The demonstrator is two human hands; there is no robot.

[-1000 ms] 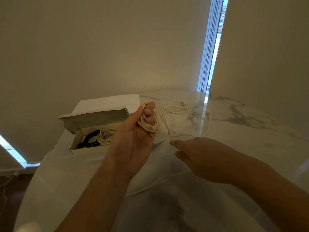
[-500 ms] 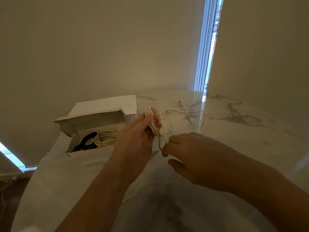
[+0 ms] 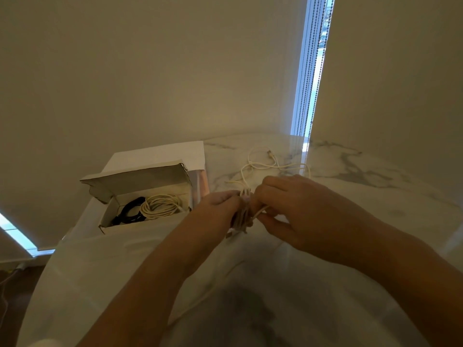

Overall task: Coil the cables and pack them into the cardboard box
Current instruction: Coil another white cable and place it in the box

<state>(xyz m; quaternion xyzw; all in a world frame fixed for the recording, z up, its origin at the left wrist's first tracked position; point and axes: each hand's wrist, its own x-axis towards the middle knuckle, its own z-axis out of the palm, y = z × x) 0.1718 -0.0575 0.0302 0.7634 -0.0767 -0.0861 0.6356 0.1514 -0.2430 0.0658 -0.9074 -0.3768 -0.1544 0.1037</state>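
White marble table [image 3: 375, 196] with grey veining (glossy), closed beige blinds [image 3: 150, 71] behind the table, bead chains [image 3: 307, 71] hanging above its far edge, dark floor [image 3: 15, 284] left of it

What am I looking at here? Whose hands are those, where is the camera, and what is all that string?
There is no machine here, just a person. The camera sits on their head and looks down, so you see their own two arms reaching forward.

The left hand grips a bundle of cream cable wound into loops. The right hand pinches the same cable beside the bundle. The rest of that cable, the loose end, lies in curls on the marble table behind the hands.

To the left stands an open cardboard box. Inside lie a coiled black cable and a coiled cream cable.

The bright strip is a window between blinds.
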